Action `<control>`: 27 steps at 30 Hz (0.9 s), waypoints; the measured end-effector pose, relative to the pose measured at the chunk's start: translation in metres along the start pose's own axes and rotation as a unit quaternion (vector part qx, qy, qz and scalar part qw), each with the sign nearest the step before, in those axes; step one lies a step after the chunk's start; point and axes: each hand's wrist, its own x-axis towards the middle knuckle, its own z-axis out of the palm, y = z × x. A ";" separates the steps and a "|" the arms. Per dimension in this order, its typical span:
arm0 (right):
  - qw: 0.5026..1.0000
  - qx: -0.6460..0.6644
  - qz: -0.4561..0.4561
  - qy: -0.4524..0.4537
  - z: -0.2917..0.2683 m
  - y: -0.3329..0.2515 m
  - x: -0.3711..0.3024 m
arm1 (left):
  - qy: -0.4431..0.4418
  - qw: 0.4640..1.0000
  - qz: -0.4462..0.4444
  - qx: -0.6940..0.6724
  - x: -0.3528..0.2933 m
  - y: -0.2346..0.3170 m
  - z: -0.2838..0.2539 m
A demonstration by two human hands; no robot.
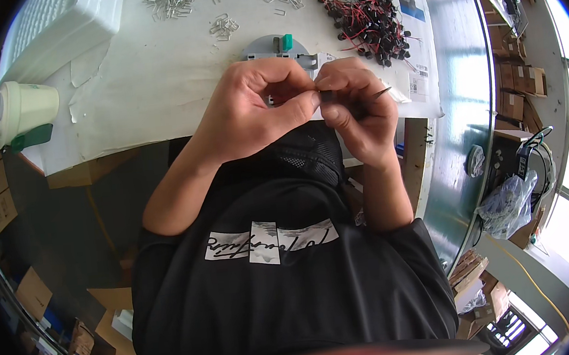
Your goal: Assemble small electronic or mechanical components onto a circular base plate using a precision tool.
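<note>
Pinching black piece (326,96) near table edge (145,137)

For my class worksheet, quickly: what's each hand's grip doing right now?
Left hand: closed, pinched at a small dark piece.
Right hand: closed around a slim, pointed dark item; its kind cannot be told.

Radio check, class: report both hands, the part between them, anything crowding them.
Left hand pinched at small black part. Right hand closed around it, dark pointed tip jutting out. Green block close beyond hands.
</note>
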 end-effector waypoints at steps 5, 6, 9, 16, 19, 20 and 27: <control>1.000 -0.030 -0.003 0.006 -0.002 0.006 -0.005 | 0.013 0.997 0.030 0.063 -0.003 0.004 0.000; 1.000 -0.029 -0.002 0.006 -0.002 0.006 -0.006 | 0.019 0.996 0.038 0.080 -0.004 0.005 -0.002; 0.994 0.038 0.073 0.076 -0.001 0.002 -0.010 | 0.037 0.995 0.043 0.084 -0.004 0.003 -0.006; 0.997 0.025 0.058 0.048 -0.004 0.005 -0.009 | 0.030 0.997 0.005 0.072 -0.003 0.002 -0.008; 0.997 0.000 0.066 0.038 -0.002 0.001 -0.009 | 0.055 0.994 0.035 0.092 -0.003 -0.005 -0.001; 0.995 -0.008 0.086 0.045 -0.001 -0.003 -0.009 | 0.067 0.993 0.030 0.089 -0.004 -0.006 0.000; 0.996 0.009 0.079 0.043 0.003 0.001 -0.012 | 0.073 0.995 0.008 0.064 -0.003 -0.005 0.000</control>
